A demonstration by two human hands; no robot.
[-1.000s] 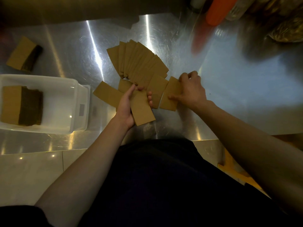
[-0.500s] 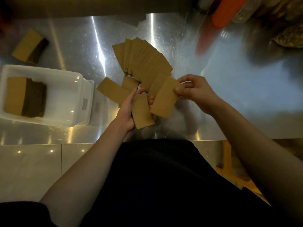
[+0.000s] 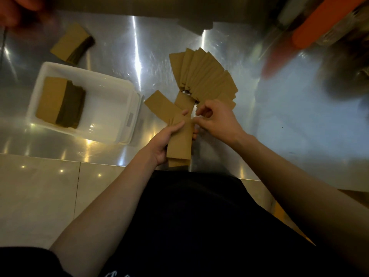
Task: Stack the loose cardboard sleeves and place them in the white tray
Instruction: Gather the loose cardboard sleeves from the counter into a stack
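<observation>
Several flat brown cardboard sleeves (image 3: 205,74) lie fanned out on the steel table. My left hand (image 3: 163,140) holds a small stack of sleeves (image 3: 179,142) upright near the table's front edge. My right hand (image 3: 217,120) pinches the top of that same stack, fingers curled at its upper right corner. One loose sleeve (image 3: 159,106) lies flat just left of the held stack. The white tray (image 3: 111,86) sits to the left and holds a neat pile of sleeves (image 3: 60,102) in its left half.
Another pile of sleeves (image 3: 71,44) lies on the table behind the tray. An orange object (image 3: 323,23) and blurred items stand at the back right. The table's front edge (image 3: 60,158) runs just below the tray, with tiled floor beneath.
My right hand lifted a sleeve off the table and brought it left onto the stack in my left hand. The view has shifted, so the tray appears further right.
</observation>
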